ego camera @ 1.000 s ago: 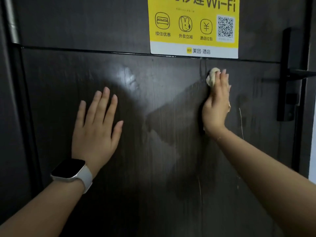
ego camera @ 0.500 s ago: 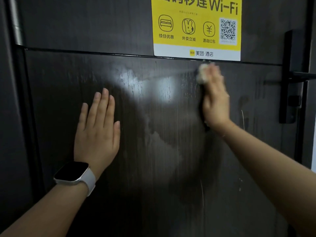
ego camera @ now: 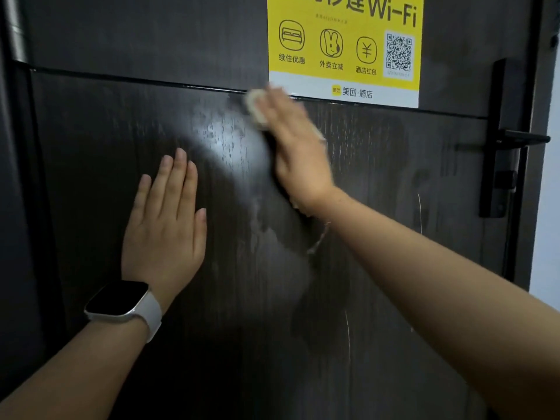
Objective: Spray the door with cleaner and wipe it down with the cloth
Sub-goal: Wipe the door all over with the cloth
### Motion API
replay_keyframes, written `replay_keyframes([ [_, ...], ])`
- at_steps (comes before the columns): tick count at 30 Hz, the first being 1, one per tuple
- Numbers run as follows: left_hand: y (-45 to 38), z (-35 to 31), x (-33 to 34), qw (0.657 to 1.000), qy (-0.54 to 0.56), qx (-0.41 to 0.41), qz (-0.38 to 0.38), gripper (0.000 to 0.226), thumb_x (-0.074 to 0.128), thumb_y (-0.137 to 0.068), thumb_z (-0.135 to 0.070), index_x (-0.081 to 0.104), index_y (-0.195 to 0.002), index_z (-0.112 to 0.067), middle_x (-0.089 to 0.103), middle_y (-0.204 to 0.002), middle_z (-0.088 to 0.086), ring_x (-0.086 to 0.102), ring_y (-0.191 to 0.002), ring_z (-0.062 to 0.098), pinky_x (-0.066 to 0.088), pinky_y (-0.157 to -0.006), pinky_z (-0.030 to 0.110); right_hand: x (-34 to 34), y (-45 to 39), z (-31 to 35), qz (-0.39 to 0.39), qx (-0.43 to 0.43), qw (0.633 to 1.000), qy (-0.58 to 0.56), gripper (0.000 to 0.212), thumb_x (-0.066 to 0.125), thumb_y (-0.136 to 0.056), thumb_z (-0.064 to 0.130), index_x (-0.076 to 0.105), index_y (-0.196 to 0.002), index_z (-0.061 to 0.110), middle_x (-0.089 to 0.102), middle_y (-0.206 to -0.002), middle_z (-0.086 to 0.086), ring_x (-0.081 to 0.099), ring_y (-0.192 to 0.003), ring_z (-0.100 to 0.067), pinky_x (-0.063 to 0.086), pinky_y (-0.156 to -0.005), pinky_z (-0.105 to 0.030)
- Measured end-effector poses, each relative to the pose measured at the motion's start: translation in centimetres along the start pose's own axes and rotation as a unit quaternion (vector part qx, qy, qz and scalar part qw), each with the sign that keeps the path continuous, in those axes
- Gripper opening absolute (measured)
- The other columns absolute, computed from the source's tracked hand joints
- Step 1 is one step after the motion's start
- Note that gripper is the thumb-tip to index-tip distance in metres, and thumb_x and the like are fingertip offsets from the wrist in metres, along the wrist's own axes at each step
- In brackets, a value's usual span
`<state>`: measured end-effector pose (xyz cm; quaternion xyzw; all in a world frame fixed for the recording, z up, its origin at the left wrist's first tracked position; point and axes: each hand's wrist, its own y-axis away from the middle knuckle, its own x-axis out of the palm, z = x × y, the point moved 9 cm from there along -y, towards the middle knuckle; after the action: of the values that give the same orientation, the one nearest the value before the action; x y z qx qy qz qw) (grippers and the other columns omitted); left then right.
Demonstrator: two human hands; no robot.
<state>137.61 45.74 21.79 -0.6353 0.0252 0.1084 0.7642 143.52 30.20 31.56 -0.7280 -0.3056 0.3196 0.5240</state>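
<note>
Pressing pale cloth point(ego camera: 256, 109) w/ right hand point(ego camera: 298, 153) on streaky-wet dark door point(ego camera: 91, 131); left hand point(ego camera: 165, 225) flat.

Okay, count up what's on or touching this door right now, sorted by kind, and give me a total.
Hands: 2, left hand flat on the door, right hand pressing the cloth
Cloth: 1
Yellow sticker: 1
Door handle: 1
Total: 5

yellow sticker point(ego camera: 345, 50) on door point(ego camera: 121, 147) | "Wi-Fi", "美团·酒店" | small captions perhaps "续住优惠"
</note>
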Motion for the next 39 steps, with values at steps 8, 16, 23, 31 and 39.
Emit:
replay_keyframes([
  [8,0.2,-0.1,0.1,1.0,0.006,0.007,-0.019,0.059,0.026,-0.102,-0.027,0.018,-0.152,0.002,0.011,-0.162,0.016,0.009,-0.151,0.027,0.008,-0.123,0.045,-8.5,6.6,-15.8,-0.164,0.374,0.912,0.043,0.078,0.026,-0.073,-0.014,0.032,-0.148,0.004,0.026,-0.157,-0.012,0.015,-0.148,-0.024,0.002,-0.122,-0.035],
  [16,0.6,-0.1,0.1,1.0,-0.002,0.006,-0.004,0.059,0.028,-0.102,-0.027,0.014,-0.154,0.0,0.009,-0.163,0.016,0.007,-0.151,0.027,0.003,-0.123,0.043,0.4,0.6,-0.3,-0.033,0.057,0.998,-0.007,0.068,0.031,-0.076,-0.003,0.038,-0.144,-0.003,0.032,-0.153,-0.021,0.024,-0.144,-0.035,0.005,-0.12,-0.033],
  [23,0.2,0.1,0.0,1.0,0.002,0.007,-0.028,0.058,0.028,-0.103,-0.026,0.015,-0.153,0.0,0.01,-0.162,0.016,0.008,-0.151,0.027,0.004,-0.123,0.042,-4.9,6.0,-9.8,-0.124,0.237,0.963,0.029,0.074,0.027,-0.074,-0.008,0.035,-0.147,0.003,0.026,-0.156,-0.017,0.019,-0.147,-0.028,0.002,-0.121,-0.032],
  [31,0.5,0.4,-1.0,0.997,0.031,-0.001,-0.066,0.057,0.033,-0.101,-0.018,0.017,-0.152,0.002,0.015,-0.161,0.017,0.013,-0.15,0.029,0.001,-0.123,0.038,3.5,0.9,6.1,-0.051,0.038,0.998,0.01,0.073,0.048,-0.071,-0.016,0.043,-0.142,-0.001,0.036,-0.15,-0.021,0.031,-0.141,-0.035,-0.002,-0.118,-0.024],
  [39,0.4,1.2,-1.4,0.992,0.095,-0.021,-0.082,0.055,0.032,-0.1,-0.016,0.021,-0.152,0.0,0.017,-0.161,0.014,0.014,-0.15,0.026,0.005,-0.123,0.041,0.7,0.5,0.9,-0.023,0.045,0.998,0.031,0.067,0.028,-0.08,-0.001,0.038,-0.146,0.002,0.03,-0.154,-0.02,0.025,-0.145,-0.031,0.007,-0.121,-0.032],
])
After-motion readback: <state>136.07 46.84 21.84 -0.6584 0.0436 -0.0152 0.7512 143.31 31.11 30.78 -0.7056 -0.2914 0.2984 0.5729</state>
